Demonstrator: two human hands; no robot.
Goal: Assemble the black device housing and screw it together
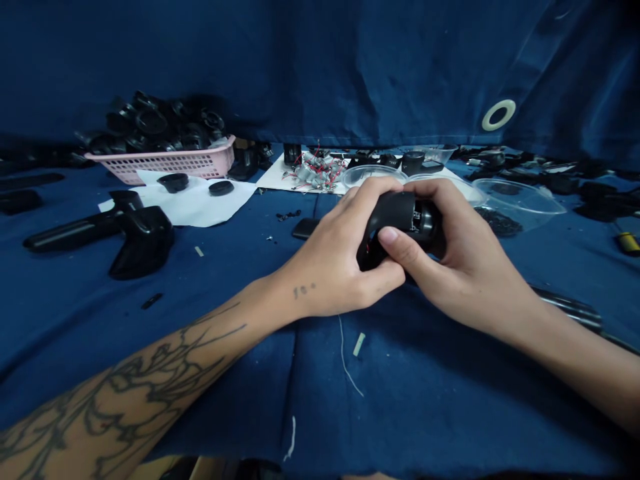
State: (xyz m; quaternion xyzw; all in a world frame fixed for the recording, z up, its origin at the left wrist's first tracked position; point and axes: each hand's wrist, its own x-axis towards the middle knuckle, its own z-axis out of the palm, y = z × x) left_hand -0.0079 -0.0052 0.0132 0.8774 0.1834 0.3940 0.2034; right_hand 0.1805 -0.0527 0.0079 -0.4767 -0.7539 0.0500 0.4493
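Both my hands grip a black plastic housing (395,223) above the blue cloth, with a small dark metal part and wiring showing in its open end. My left hand (330,257) wraps it from the near left. My right hand (455,260) holds it from the right, its thumb pressing on the housing's side. A dark rectangular piece (305,228) lies just beyond my left hand. Small silver motors with red wires (317,171) sit in a heap on white paper farther back.
Black handle-shaped housings (143,240) lie at left, near white paper (195,203) with black caps. A pink plastic basket (160,163) holds black round parts. Clear plastic bowls (520,203) stand at right, and a blue tarp with a grommet (499,115) hangs behind.
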